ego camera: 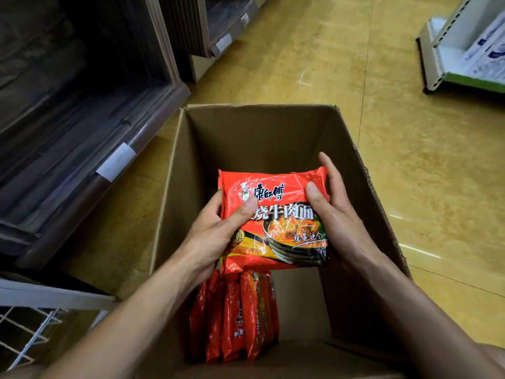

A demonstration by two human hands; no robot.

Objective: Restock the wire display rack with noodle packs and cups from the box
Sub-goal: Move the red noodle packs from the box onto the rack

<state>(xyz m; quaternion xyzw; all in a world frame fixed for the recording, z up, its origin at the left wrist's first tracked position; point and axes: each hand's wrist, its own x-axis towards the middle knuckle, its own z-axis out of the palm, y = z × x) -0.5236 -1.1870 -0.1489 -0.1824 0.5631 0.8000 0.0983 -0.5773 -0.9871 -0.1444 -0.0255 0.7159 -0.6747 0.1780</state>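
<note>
1. Centre of the frame: a left hand (216, 231) and a right hand (336, 222) hold a red beef noodle pack (276, 222) face up above an open cardboard box (246, 138), which stands on a yellow floor (410, 160).
2. Both hands clamp the pack from its two sides. Each thumb presses on the printed front, and the other fingers (328, 168) curl round the edges towards the back.
3. The pack is probably light. Its glossy film looks slippery and crinkly, and the dry noodle block inside is likely brittle. A flat, gentle hold on both sides of the block suits it better than a pinch on the thin sealed ends.
4. Layered edges at the pack's upper left suggest more packs beneath it; how many cannot be told.
5. Lower centre: a row of spare packs (235, 318) stands on edge in the bottom of the box, partly hidden by the held pack and the forearms.
6. No cups show, and the near end of the box is cut off.
7. Lower left corner: only a white corner of the wire display rack (32, 329) shows.
8. Upper left: dark shelving (68, 105), its contents too dim to make out.
</note>
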